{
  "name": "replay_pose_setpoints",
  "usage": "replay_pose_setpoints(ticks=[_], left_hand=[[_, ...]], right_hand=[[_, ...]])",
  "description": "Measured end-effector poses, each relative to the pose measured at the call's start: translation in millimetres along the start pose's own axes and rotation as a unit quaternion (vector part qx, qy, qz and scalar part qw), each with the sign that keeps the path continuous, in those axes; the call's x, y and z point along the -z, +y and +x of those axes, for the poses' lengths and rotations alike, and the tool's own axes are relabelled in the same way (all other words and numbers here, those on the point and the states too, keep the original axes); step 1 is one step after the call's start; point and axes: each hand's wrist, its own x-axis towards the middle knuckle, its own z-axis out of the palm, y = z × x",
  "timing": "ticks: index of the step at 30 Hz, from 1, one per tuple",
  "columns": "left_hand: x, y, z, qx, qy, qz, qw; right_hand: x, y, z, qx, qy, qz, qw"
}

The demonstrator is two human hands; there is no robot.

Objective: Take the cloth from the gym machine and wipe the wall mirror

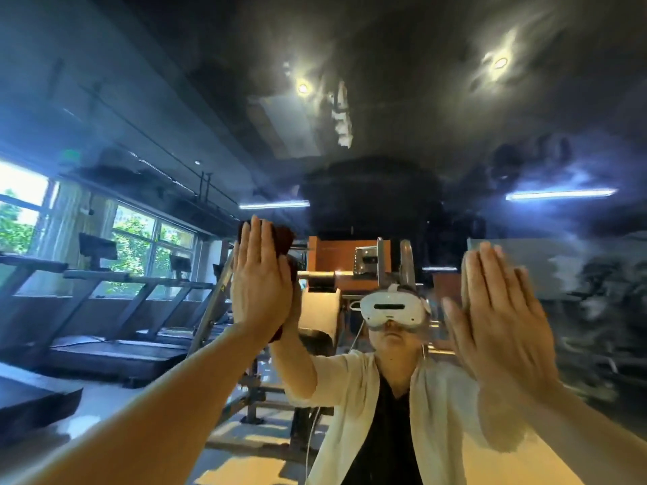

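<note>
We press the cloth (pixel 283 239) on the mirror (pixel 385 134) under our left hand (pixel 261 274); our right hand (pixel 500 316) lies flat, well right.

Both arms reached up toward twelve o'clock; the left hand (pixel 261 278) lay flat with straight fingers, the right hand (pixel 500 309) likewise flat and spread.

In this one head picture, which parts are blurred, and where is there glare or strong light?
Head view: the right hand, flat near the mirror, is motion-blurred, as is the reflection on the right; the left hand pressing the dark cloth is sharper. Two ceiling spotlights flare with smeared halos, the windows are overexposed, and the wide lens bends the treadmills at the left.
</note>
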Motion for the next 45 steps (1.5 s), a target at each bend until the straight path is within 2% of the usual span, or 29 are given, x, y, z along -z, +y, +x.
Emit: replay_pose_setpoints(ticks=[3, 9, 16, 22, 31, 38, 45], left_hand=[[-15, 55, 15, 0.013, 0.018, -0.018, 1.000], [-50, 162, 24, -0.111, -0.010, 0.008, 0.994], [-71, 232, 32, -0.151, -0.026, 0.032, 0.988], [-89, 282, 20, -0.181, -0.029, 0.031, 0.983], [-92, 248, -91, -0.204, -0.021, -0.055, 0.977], [-88, 203, -182, -0.200, -0.036, -0.037, 0.978], [-82, 167, -286, -0.178, -0.078, -0.004, 0.981]], right_hand=[[-1, 2, 0, 0.020, -0.004, -0.001, 1.000], [3, 42, 3, 0.118, -0.010, -0.012, 0.993], [14, 117, 6, 0.067, 0.002, -0.030, 0.997], [10, 128, -2, 0.076, 0.018, -0.027, 0.997], [12, 122, -17, 0.075, 0.031, 0.004, 0.997], [10, 90, -89, 0.097, 0.006, 0.035, 0.995], [8, 69, -165, 0.171, -0.047, 0.044, 0.983]])
